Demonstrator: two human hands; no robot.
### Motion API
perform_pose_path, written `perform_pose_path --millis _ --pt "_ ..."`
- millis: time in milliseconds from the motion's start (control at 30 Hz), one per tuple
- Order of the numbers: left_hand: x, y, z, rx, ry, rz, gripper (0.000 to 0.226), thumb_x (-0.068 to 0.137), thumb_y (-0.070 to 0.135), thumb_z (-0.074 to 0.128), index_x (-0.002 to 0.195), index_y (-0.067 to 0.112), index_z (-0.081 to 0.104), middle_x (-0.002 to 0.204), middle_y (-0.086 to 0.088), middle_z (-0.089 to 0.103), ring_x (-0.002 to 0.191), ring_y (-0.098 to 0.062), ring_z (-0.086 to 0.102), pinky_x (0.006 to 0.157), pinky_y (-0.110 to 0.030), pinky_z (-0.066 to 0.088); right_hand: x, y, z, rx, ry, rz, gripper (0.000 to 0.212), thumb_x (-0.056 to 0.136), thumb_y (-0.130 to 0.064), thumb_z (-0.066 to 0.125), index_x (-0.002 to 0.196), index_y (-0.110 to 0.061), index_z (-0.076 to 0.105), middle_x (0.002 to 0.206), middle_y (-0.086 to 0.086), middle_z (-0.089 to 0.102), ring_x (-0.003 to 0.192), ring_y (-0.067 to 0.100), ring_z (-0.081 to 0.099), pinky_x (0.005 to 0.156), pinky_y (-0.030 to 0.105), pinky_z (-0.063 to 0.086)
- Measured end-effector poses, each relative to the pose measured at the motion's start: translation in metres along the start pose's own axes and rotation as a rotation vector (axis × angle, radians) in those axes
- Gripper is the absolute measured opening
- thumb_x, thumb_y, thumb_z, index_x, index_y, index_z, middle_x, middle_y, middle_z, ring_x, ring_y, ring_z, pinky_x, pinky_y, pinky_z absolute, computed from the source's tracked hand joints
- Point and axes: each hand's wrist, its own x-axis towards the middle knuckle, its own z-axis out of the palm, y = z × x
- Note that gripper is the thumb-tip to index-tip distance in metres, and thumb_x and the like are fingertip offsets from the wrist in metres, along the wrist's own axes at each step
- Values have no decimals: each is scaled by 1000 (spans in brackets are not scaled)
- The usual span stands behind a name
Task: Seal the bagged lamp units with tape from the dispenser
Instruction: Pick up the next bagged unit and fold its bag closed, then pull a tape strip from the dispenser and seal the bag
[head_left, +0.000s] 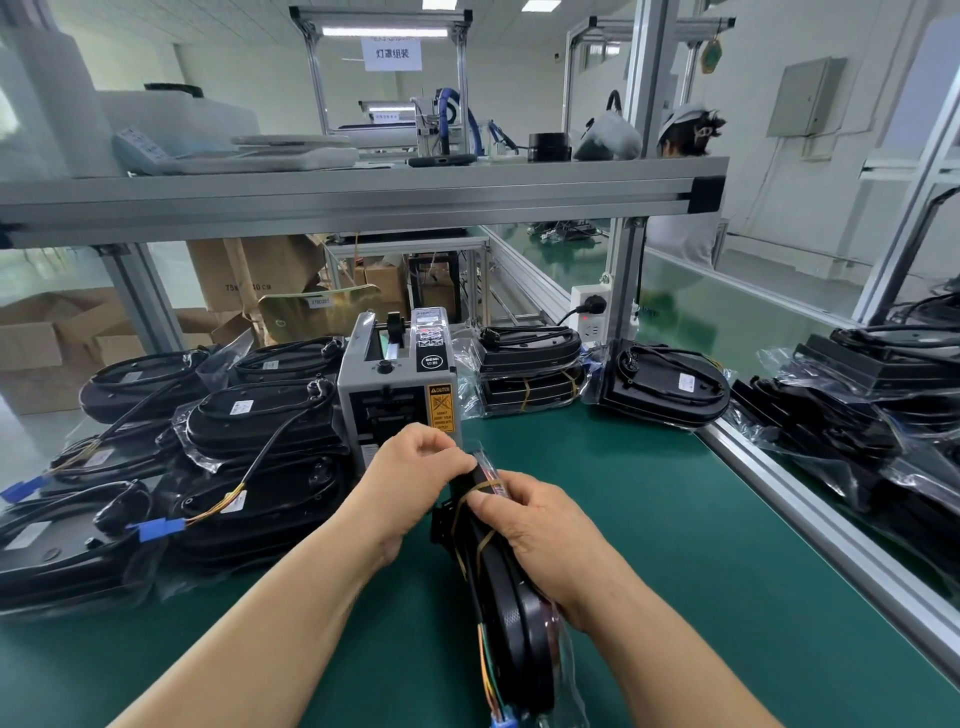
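Note:
A black lamp unit (511, 618) in a clear plastic bag stands on its edge on the green mat, bound with rubber bands, coloured wires trailing at its near end. My right hand (540, 530) grips its upper part from the right. My left hand (415, 467) pinches the folded bag top at the unit's far end; whether a strip of tape is under the fingers I cannot tell. The grey tape dispenser (397, 384) stands just behind my left hand, its outlet facing me.
Several bagged black lamp units (260, 431) lie piled to the left of the dispenser. More lamp unit stacks (530, 369) sit to its right and beyond the aluminium rail (810, 499). A shelf beam (363, 200) runs overhead. A person (685, 140) works at the far right.

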Motion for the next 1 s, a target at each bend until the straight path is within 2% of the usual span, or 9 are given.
perform_pose_path --millis 100,267,433,567,700,767,833,933,1000 --pt "1 -2 7 -125 -7 -68 16 85 29 73 77 16 68 64 6 65 61 -12 56 56 -25 44 -1 -2 -1 -17 2 3 29 77 -46 60 94 -25 70 93 5 76 92 29 71 91 51 55" --pt "-5 -4 11 -198 -6 -105 23 86 36 74 75 17 66 63 1 65 49 -8 54 44 -18 42 -2 -5 -1 -39 4 4 16 88 -37 62 93 -24 70 93 5 76 92 29 71 90 50 55" --pt "-17 -3 6 -241 -64 -110 22 82 27 79 94 12 69 81 -6 72 59 -11 62 48 -21 47 -5 -7 -2 -50 27 -1 15 91 -37 64 98 -26 72 94 1 77 93 24 71 91 46 55" --pt "-28 2 2 -243 -45 -89 22 82 19 79 99 10 68 87 -6 66 67 -13 59 54 -20 45 -12 -11 -1 -88 17 -87 18 92 -37 62 106 -31 71 94 -6 76 91 15 71 89 42 56" --pt "-50 21 -12 -228 25 182 19 76 10 83 89 12 69 72 5 66 69 -7 58 63 -17 49 -25 -14 0 -9 -15 -305 37 81 -33 60 114 -52 63 106 -13 73 98 8 68 89 27 56" --pt "-65 29 -14 -133 63 341 24 72 7 86 84 17 69 69 10 66 64 -1 56 61 -13 47 -32 -10 -3 119 -37 -387 48 80 -20 60 120 -48 63 118 -11 71 110 8 66 92 24 53" --pt "-81 30 -12 -74 80 446 30 68 7 89 81 23 67 70 12 64 63 0 53 63 -13 44 -40 -5 -5 288 -80 -439 51 79 -11 57 124 -35 65 126 -2 68 120 14 62 94 25 51" --pt "-102 27 -7 -16 72 586 29 63 21 87 82 23 66 81 11 62 71 -2 54 69 -15 43 -55 -5 -6 433 -59 -458 39 79 -26 61 117 -25 68 129 4 67 123 21 61 95 30 52" --pt "-112 23 -2 27 75 643 33 63 31 87 86 26 63 84 10 61 76 -9 56 71 -17 44 -65 -11 -8 417 35 -436 40 70 -39 68 110 -30 68 129 -5 66 120 10 62 89 17 51"
